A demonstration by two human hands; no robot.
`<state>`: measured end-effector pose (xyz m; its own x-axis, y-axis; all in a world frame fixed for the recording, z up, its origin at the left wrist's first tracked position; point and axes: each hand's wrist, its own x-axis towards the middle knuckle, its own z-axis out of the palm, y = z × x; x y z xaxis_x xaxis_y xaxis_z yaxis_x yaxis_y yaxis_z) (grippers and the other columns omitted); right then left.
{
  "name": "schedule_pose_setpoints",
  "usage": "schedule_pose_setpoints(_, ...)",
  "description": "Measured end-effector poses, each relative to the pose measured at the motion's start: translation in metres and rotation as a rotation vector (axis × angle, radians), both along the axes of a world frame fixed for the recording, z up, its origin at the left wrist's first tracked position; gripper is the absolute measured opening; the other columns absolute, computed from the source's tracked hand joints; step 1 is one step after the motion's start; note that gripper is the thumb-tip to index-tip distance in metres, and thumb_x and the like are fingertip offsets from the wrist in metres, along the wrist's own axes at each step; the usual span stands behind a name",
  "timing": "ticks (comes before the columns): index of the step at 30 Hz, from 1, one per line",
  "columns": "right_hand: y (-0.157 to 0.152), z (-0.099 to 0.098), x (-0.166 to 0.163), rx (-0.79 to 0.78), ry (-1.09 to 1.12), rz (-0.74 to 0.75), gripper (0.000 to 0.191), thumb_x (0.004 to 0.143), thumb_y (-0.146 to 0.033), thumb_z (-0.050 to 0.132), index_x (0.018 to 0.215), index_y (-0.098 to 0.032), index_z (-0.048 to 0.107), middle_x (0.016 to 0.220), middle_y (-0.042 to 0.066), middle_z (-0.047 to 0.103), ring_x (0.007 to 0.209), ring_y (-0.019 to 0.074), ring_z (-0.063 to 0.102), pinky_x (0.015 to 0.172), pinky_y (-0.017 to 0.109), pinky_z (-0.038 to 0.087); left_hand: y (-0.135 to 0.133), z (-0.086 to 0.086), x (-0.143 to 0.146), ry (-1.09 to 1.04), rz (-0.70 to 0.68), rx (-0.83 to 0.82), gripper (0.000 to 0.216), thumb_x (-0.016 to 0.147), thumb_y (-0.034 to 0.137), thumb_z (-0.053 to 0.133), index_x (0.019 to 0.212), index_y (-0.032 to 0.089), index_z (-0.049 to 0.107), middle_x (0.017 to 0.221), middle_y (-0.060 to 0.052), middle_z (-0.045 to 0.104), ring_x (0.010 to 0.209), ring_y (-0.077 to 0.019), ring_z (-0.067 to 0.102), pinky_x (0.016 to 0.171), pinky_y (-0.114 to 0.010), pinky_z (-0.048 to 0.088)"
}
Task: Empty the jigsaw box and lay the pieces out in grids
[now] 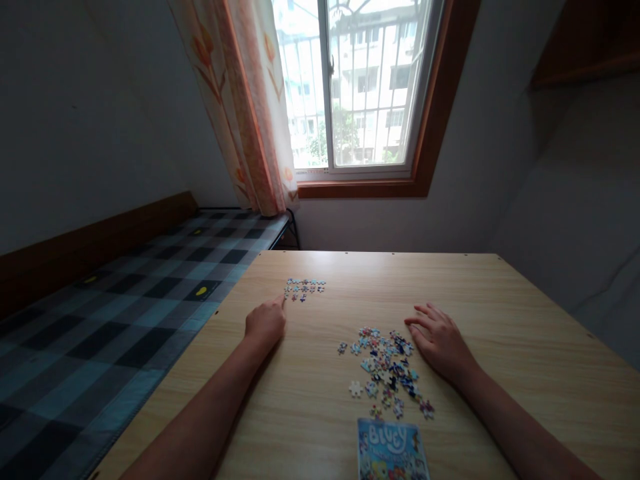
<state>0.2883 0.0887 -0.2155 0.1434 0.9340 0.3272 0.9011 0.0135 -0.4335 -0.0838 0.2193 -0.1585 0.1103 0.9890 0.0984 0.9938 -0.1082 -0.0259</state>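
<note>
My left hand (267, 321) rests on the table with its fingers mostly curled. Its index finger reaches to a small jigsaw puzzle piece at the left end of the nearest row of laid-out puzzle pieces (305, 289). The thumb side is partly hidden, and the piece at the fingertip is too small to make out clearly. Beside a loose pile of mixed jigsaw pieces (387, 367), my right hand (440, 340) lies open, fingers spread, on the pile's right edge. Nothing shows in its fingers. Below the pile lies a blue puzzle box (393, 450) marked "Bluey".
The light wooden table (525, 373) carries all the pieces. To the left stands a bed (165, 293) with a checked cover. Beyond the table are a window (370, 87) and a flowered curtain (250, 100). A brown shelf (590, 47) juts from the wall at upper right.
</note>
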Motion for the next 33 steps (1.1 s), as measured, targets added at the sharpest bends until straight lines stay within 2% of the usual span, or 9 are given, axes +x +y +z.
schedule_pose_setpoints(8, 0.0, 0.001, 0.0, -0.007, -0.01, 0.002, 0.033, 0.089, -0.034, 0.049, 0.101, -0.025, 0.078, 0.133, 0.009, 0.063, 0.136, 0.033, 0.045, 0.111, 0.057, 0.035, -0.008, -0.003, 0.015, 0.017, -0.088, 0.0, 0.046, 0.1, 0.026, 0.032, 0.137, 0.028, 0.06, 0.116, -0.01, 0.073, 0.095, -0.0271, 0.071, 0.072, -0.034, 0.052)
schedule_pose_setpoints(14, 0.0, 0.0, 0.0, 0.0, -0.009, 0.004, 0.032, 0.089, -0.033, 0.05, 0.101, -0.026, 0.078, 0.133, 0.009, 0.063, 0.136, 0.0327, 0.045, 0.111, 0.056, 0.035, -0.005, -0.004, 0.012, 0.018, -0.078, -0.029, 0.046, 0.099, 0.022, 0.033, 0.134, 0.029, 0.062, 0.118, -0.01, 0.072, 0.096, -0.0252, 0.07, 0.075, -0.032, 0.051)
schedule_pose_setpoints(20, 0.0, 0.0, 0.0, -0.009, -0.003, 0.0, 0.032, 0.089, -0.034, 0.05, 0.101, -0.026, 0.078, 0.133, 0.009, 0.062, 0.136, 0.0324, 0.045, 0.112, 0.056, 0.034, -0.008, -0.005, 0.017, -0.006, -0.101, -0.009, 0.044, 0.102, 0.03, 0.031, 0.136, 0.029, 0.06, 0.119, -0.01, 0.072, 0.098, -0.0258, 0.07, 0.074, -0.032, 0.051)
schedule_pose_setpoints(24, -0.001, 0.002, -0.002, -0.015, -0.001, 0.004, 0.032, 0.089, -0.034, 0.049, 0.102, -0.026, 0.078, 0.133, 0.009, 0.062, 0.137, 0.0327, 0.044, 0.112, 0.057, 0.033, -0.013, -0.003, 0.026, -0.011, -0.143, -0.034, 0.043, 0.102, 0.028, 0.032, 0.136, 0.029, 0.059, 0.12, -0.01, 0.072, 0.099, -0.0259, 0.07, 0.075, -0.033, 0.051)
schedule_pose_setpoints(33, -0.001, 0.003, -0.002, -0.01, 0.01, 0.01, 0.031, 0.089, -0.033, 0.05, 0.101, -0.026, 0.078, 0.133, 0.01, 0.063, 0.136, 0.033, 0.045, 0.111, 0.057, 0.034, -0.015, 0.002, 0.028, -0.005, -0.125, -0.063, 0.042, 0.102, 0.026, 0.033, 0.134, 0.029, 0.06, 0.123, -0.011, 0.07, 0.1, -0.0252, 0.069, 0.078, -0.033, 0.05)
